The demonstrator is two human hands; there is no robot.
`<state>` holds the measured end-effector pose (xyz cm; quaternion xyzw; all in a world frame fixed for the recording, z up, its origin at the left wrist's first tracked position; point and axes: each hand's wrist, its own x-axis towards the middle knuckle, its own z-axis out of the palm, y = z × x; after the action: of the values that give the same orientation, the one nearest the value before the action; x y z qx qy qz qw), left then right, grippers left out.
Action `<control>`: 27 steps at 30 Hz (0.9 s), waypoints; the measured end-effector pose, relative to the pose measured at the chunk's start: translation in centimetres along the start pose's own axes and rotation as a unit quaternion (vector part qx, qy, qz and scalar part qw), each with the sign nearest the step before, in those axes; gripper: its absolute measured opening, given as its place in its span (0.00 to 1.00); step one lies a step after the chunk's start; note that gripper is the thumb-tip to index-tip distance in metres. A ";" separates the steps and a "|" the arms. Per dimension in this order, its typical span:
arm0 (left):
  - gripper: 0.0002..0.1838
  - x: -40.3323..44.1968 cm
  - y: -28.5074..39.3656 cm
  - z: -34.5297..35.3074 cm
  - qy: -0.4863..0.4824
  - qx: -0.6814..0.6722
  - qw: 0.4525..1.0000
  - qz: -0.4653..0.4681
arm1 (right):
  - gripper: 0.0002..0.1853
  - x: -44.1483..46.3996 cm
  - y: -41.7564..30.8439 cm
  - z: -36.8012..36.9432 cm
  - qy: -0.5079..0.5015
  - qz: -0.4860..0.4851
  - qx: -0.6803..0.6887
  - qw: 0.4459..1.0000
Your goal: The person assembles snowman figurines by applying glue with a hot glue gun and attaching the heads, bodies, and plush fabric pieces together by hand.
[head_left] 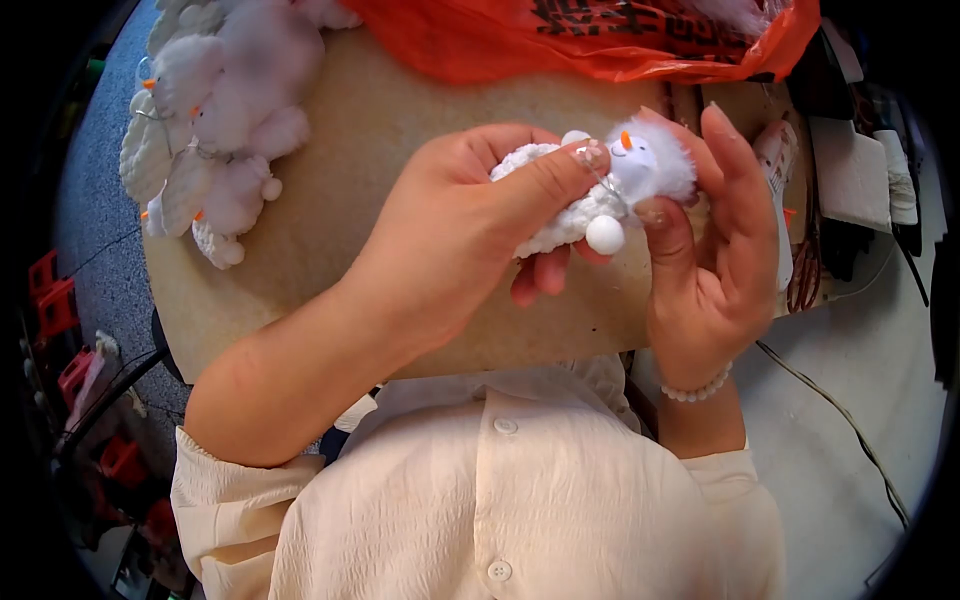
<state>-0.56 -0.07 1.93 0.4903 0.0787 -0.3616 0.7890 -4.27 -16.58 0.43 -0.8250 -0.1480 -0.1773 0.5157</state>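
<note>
Nearest me, along the bottom of the frame, is my cream shirt [430, 500]. Above it, just right of centre, I have 1 white snowman doll [570, 220] up off the table. My left hand [480, 205] is closed around its knitted body, thumb pressed across the top and fingertips curled out underneath. My right hand [725, 235], beaded bracelet [697, 388] at the wrist, is half open, fingers curved about the fluffy head and thumb at its lower edge; I cannot tell whether it grips or only steadies.

I'd expect the doll to be light and soft, the knit giving under my thumb and not slippery. The orange nose [627, 140] and the thin silvery strand [612, 190] near the neck look like the parts easiest to spoil, so the thick body seems the best hold. Its long axis slants from lower left to upper right: body toward the left hand, crown toward the right edge of the frame. The face is turned up to me, the nose tipping toward the top. 2 white balls show, 1 on each side of the body.

Beyond is the tan table [330, 170], with a heap of similar dolls [215, 130] at upper left and a red bag [450, 45] along the top edge.
</note>
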 end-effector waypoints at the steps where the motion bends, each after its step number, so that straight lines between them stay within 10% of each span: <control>1: 0.14 -0.1 0.0 0.0 0.006 0.000 1.000 0.001 | 0.24 0.1 0.1 0.0 0.000 -0.014 -0.011 1.000; 8: 0.14 0.1 -0.4 0.2 0.037 0.001 0.999 0.034 | 0.15 0.6 0.0 -1.6 -0.005 -0.232 -0.266 0.936; 27: 0.11 -0.2 -1.1 0.1 0.066 0.085 0.983 0.148 | 0.09 -0.1 -0.6 -0.4 0.011 -0.105 -0.184 0.977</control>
<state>-1.41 -0.39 1.33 0.5848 0.0259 -0.2132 0.7823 -4.70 -16.67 1.01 -0.8837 -0.1928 -0.2640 0.3349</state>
